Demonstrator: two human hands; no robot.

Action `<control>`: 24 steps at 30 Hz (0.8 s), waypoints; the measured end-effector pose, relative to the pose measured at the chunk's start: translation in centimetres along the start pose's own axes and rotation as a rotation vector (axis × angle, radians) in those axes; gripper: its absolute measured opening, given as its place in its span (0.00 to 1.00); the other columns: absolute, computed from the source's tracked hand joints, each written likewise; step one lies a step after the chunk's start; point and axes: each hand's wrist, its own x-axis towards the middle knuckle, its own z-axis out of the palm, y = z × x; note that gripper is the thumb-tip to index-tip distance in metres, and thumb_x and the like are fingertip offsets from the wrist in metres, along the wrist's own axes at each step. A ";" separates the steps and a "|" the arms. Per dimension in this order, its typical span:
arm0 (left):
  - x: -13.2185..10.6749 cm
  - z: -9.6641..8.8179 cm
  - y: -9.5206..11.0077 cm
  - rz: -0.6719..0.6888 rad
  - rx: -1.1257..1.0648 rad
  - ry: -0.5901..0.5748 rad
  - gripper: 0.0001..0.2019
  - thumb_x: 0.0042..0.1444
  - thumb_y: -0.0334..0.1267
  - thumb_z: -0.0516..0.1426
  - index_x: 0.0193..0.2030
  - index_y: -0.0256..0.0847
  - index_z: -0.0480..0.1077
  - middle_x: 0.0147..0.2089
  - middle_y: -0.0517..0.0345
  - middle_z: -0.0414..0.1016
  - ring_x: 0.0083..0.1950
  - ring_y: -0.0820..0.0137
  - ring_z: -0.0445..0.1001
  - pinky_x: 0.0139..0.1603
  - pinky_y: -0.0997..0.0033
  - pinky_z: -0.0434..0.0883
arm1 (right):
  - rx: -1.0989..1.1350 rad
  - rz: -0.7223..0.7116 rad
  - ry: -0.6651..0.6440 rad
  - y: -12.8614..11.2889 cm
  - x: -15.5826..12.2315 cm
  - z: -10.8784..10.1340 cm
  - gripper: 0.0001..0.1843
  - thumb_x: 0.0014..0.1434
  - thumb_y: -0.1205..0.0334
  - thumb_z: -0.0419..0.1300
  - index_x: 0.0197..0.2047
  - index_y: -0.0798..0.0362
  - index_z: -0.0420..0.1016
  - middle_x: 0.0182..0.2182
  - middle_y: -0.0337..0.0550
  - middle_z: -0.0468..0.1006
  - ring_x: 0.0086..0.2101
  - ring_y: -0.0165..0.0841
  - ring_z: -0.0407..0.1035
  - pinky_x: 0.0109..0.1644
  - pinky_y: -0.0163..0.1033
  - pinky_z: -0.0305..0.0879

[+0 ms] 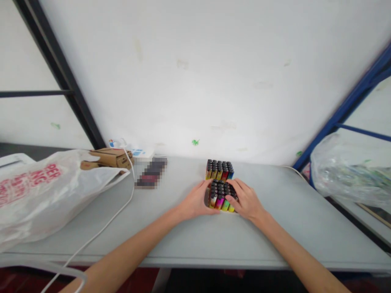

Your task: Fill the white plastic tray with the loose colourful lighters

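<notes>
on the surface [177, 240], one rear block of lighters [219, 171], five across, is set near the back edge; just in front, one second block [218, 200] is clasped between the half-curled left hand [196, 201] and half-curled right hand [248, 200].

Lit brightly and diffusely, brightest low on the wall [195, 118]. Dark beneath the table [177, 244]. Stretched by wide-angle distortion toward the edges; soft in fine detail; pixelated left of centre.
</notes>
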 end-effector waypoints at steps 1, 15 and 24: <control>0.2 0.2 0.0 0.005 -0.033 -0.011 0.57 0.36 0.49 0.75 0.72 0.43 0.54 0.70 0.43 0.65 0.69 0.49 0.66 0.71 0.51 0.63 | 0.012 -0.017 0.044 0.3 -0.1 0.4 0.27 0.72 0.43 0.45 0.56 0.56 0.69 0.44 0.56 0.77 0.43 0.46 0.74 0.46 0.51 0.73; 0.9 1.0 0.5 0.019 -0.160 0.007 0.44 0.39 0.46 0.75 0.63 0.45 0.62 0.58 0.53 0.76 0.56 0.57 0.77 0.59 0.60 0.73 | 0.182 -0.002 0.287 0.6 -0.7 1.8 0.15 0.72 0.61 0.46 0.56 0.52 0.68 0.43 0.50 0.75 0.43 0.40 0.73 0.50 0.46 0.72; 0.9 1.1 0.0 0.022 -0.155 0.000 0.43 0.43 0.47 0.73 0.64 0.46 0.61 0.59 0.53 0.76 0.57 0.57 0.76 0.60 0.59 0.73 | 0.256 0.027 0.243 0.0 0.1 0.8 0.12 0.71 0.57 0.48 0.52 0.50 0.69 0.41 0.48 0.74 0.42 0.40 0.71 0.48 0.46 0.70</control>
